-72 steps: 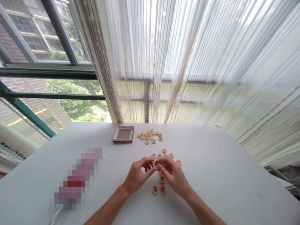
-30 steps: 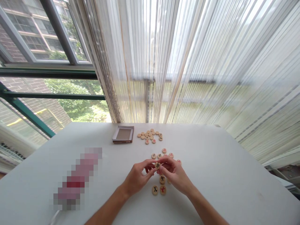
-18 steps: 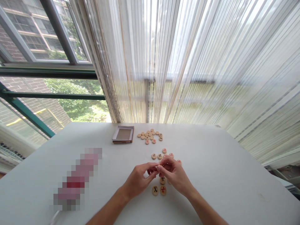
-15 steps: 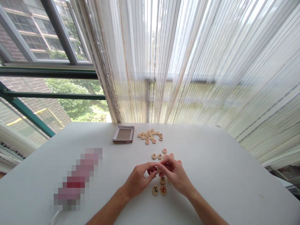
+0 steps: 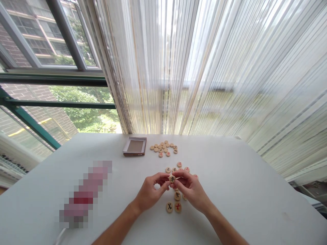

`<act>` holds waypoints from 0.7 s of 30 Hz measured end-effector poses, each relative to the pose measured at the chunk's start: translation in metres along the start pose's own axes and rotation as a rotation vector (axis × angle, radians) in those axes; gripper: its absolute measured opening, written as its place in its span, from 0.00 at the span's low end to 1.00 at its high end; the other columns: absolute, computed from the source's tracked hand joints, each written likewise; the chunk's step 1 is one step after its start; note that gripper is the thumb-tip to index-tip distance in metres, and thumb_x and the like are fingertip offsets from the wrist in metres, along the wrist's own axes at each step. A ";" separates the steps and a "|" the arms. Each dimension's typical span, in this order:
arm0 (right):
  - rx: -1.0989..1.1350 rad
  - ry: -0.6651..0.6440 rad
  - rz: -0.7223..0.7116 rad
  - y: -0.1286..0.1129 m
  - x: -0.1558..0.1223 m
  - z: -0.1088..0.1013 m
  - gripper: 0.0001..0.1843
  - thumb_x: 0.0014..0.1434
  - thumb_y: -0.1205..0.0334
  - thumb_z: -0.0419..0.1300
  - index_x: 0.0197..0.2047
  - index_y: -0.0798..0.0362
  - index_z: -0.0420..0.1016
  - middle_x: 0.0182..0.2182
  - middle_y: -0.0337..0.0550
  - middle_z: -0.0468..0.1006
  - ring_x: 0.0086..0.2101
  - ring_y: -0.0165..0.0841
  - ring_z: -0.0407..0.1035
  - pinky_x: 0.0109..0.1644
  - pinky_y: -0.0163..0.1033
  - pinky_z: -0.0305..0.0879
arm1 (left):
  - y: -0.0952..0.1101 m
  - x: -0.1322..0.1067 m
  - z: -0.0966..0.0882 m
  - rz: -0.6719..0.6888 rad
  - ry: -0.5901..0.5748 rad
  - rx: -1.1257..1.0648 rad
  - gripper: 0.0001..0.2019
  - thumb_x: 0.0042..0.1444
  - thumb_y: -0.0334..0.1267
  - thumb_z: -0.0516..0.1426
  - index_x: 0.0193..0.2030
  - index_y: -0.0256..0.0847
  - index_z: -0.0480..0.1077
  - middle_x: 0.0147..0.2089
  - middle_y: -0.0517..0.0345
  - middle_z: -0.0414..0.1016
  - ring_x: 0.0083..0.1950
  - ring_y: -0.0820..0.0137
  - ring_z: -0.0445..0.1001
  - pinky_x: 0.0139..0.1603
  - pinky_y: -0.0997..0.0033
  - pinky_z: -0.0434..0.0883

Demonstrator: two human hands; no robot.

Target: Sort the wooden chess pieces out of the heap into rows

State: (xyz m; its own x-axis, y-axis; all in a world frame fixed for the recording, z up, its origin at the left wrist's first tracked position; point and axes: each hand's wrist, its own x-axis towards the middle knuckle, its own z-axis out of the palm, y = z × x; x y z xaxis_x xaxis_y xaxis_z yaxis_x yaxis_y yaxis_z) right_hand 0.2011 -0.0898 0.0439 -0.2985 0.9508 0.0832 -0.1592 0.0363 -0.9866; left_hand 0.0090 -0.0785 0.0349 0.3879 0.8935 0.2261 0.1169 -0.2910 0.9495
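A round wooden Chinese chess piece with a black character is held up just above the table, its face turned toward me. My right hand pinches it between thumb and fingers. From the other side, my left hand has its fingertips closed at the piece's edge. Under and between the hands lie more pieces: one with a black character, another black one and a red one. Beyond my fingers sit several red and black pieces, such as a red piece; my hands partly cover this group.
Farther back is a loose cluster of pieces, many blank side up, including a blank piece. An open shallow box stands left of it. A blurred-out pinkish object with a white cord lies on the white table at left.
The held piece has been turned so that its black character now shows between my fingertips. My hands have otherwise stayed in nearly the same place.
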 end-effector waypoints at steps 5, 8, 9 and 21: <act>-0.046 -0.013 -0.055 -0.001 -0.001 0.001 0.12 0.62 0.56 0.63 0.47 0.50 0.75 0.41 0.44 0.79 0.39 0.34 0.76 0.46 0.40 0.73 | 0.006 0.001 0.000 -0.018 -0.023 -0.051 0.15 0.63 0.40 0.58 0.55 0.37 0.71 0.41 0.50 0.81 0.37 0.66 0.80 0.43 0.65 0.77; -0.093 -0.012 -0.064 -0.004 -0.001 0.002 0.11 0.62 0.56 0.63 0.47 0.50 0.75 0.41 0.44 0.79 0.39 0.35 0.76 0.47 0.41 0.74 | 0.006 0.000 0.001 -0.013 -0.014 -0.068 0.16 0.63 0.39 0.58 0.57 0.39 0.69 0.41 0.51 0.81 0.37 0.66 0.80 0.43 0.65 0.77; -0.114 -0.008 -0.066 -0.004 -0.001 0.002 0.11 0.62 0.56 0.63 0.47 0.49 0.75 0.40 0.44 0.79 0.39 0.35 0.76 0.47 0.41 0.74 | 0.006 0.000 0.001 -0.008 -0.014 -0.070 0.16 0.63 0.39 0.58 0.57 0.39 0.69 0.41 0.51 0.81 0.37 0.66 0.80 0.43 0.65 0.77; -0.326 -0.011 -0.139 -0.002 -0.005 0.008 0.08 0.64 0.57 0.60 0.44 0.50 0.74 0.36 0.42 0.78 0.36 0.34 0.75 0.43 0.39 0.73 | -0.001 0.001 0.001 -0.091 -0.015 -0.190 0.13 0.60 0.44 0.61 0.44 0.37 0.72 0.35 0.51 0.81 0.31 0.69 0.78 0.34 0.69 0.76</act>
State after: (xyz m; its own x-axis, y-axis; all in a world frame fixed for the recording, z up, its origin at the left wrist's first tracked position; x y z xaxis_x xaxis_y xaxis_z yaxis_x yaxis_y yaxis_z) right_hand 0.1953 -0.0972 0.0469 -0.3051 0.9268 0.2191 0.1097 0.2628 -0.9586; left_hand 0.0104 -0.0774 0.0339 0.3974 0.9076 0.1352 -0.0216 -0.1381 0.9902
